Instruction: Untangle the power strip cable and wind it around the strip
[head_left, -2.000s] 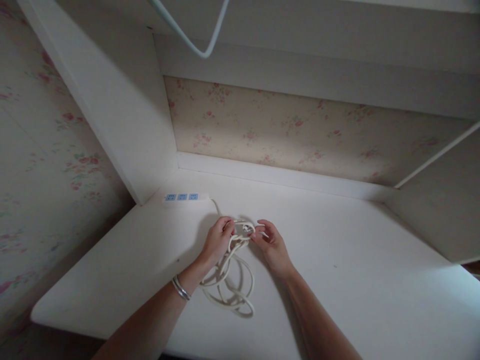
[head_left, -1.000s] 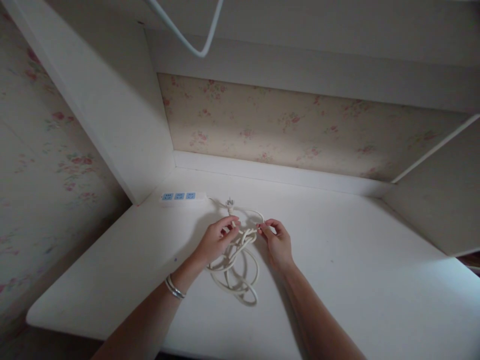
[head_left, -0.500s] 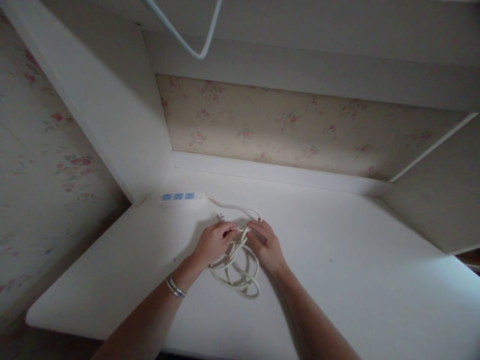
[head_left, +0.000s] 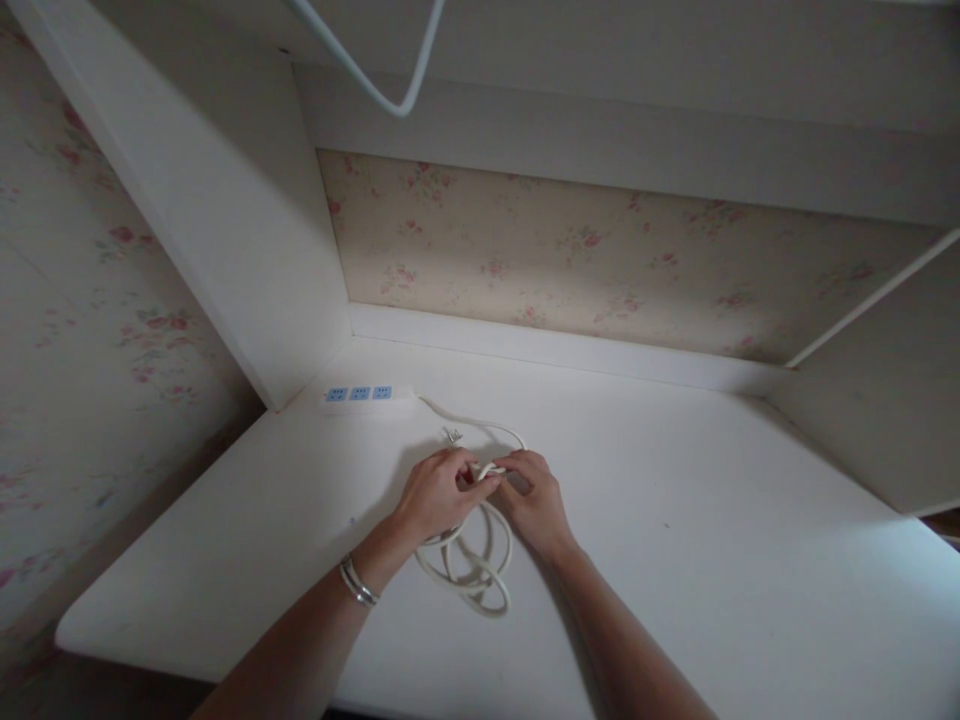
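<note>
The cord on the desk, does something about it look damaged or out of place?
No damage shows. The cord lies in loose, uneven loops, pinched together by the left hand and right hand; its plug lies free on the desk.

There is one view only, from a camera worn on the person's head. It looks forward and down across the white worktop (head_left: 675,560) toward the flowered back wall (head_left: 600,270) beneath a shelf (head_left: 637,150). Both forearms enter from the lower edge. The left hand (head_left: 435,495) and right hand (head_left: 536,505) meet on a cord (head_left: 480,585) near the middle, close to the lens.
</note>
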